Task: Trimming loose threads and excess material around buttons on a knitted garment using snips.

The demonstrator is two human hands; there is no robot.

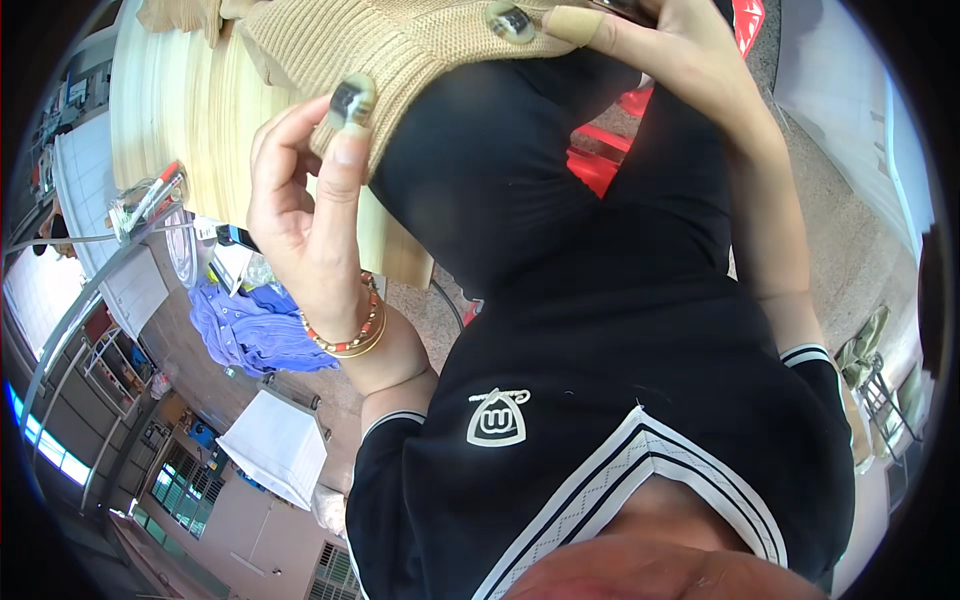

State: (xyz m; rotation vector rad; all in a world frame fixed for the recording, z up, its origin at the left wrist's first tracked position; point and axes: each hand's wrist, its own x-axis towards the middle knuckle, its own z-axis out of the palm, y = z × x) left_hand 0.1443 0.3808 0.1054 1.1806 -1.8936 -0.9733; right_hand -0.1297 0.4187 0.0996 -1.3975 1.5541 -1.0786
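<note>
Left fingers (pixel 342 165) pinch round glossy olive-brown button (pixel 352 99) at 11 o'clock; beige ribbed knit (pixel 350 38) best held slack; right fingers' (pixel 622 40) closure unclear.

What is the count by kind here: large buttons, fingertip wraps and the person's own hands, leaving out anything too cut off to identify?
Large buttons: 2
Tan fingertip wrap: 1
Hands, left hand and right hand: 2
Total: 5
Not counted: a dark thing by the right hand, cut off at the upper edge.
</note>
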